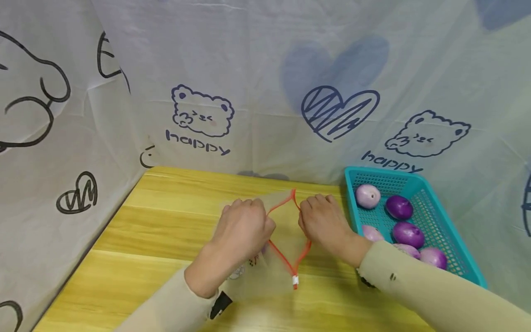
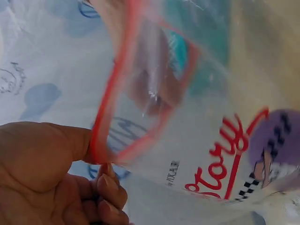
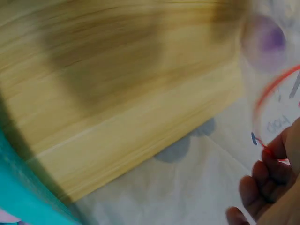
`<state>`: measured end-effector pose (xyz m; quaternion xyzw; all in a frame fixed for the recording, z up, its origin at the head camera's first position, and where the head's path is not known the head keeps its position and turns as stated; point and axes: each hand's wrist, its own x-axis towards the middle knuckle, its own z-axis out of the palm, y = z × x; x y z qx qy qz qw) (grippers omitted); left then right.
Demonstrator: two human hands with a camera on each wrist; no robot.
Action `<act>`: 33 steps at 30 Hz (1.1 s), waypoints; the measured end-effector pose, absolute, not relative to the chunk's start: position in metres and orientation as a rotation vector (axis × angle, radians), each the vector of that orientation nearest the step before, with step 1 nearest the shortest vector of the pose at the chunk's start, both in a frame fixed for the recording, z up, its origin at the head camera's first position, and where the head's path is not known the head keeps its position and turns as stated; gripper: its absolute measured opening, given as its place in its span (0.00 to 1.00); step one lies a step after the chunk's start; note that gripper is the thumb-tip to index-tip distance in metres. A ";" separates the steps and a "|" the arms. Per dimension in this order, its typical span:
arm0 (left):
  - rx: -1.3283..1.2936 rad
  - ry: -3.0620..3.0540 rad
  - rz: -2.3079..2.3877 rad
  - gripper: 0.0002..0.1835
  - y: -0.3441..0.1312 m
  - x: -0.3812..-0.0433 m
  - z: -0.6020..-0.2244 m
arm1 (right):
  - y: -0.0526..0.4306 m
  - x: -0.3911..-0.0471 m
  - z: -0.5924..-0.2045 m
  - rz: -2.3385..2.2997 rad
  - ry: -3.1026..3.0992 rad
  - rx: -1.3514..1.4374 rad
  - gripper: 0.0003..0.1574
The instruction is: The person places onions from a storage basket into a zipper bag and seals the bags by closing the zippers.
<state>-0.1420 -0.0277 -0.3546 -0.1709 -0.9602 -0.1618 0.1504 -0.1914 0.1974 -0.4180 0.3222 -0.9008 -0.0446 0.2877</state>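
Note:
A clear zip bag (image 1: 284, 258) with a red zip edge is held up over the table, its mouth spread into a diamond. My left hand (image 1: 244, 230) pinches the left side of that edge; in the left wrist view, thumb and fingers grip the red strip (image 2: 105, 112). On the opposite side my right hand (image 1: 327, 223) pinches the edge, also seen in the right wrist view. A white slider (image 1: 295, 280) sits at the near end of the zip. Red lettering (image 2: 215, 164) and a purple round print (image 2: 276, 140) show on the bag.
At the right stands a teal plastic basket (image 1: 456, 230) with several purple and pale onions, among them a dark purple onion (image 1: 399, 207). The wooden table (image 1: 137, 258) meets a white printed cloth (image 1: 265, 92) behind and at the left.

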 end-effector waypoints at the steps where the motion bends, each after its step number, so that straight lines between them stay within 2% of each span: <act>1: -0.507 -2.738 -0.445 0.11 -0.027 -0.140 -0.354 | 0.197 -0.192 -0.418 -0.093 -2.444 0.838 0.12; 5: -0.564 -2.626 -0.266 0.12 -0.022 -0.140 -0.357 | 0.195 -0.193 -0.416 -0.007 -2.606 0.758 0.13; 12: -0.687 -2.461 0.123 0.16 -0.020 -0.154 -0.383 | 0.190 -0.193 -0.420 0.046 -2.729 0.691 0.16; 33: -0.748 -2.482 0.045 0.12 -0.032 -0.165 -0.393 | 0.192 -0.201 -0.420 -0.059 -2.543 0.703 0.13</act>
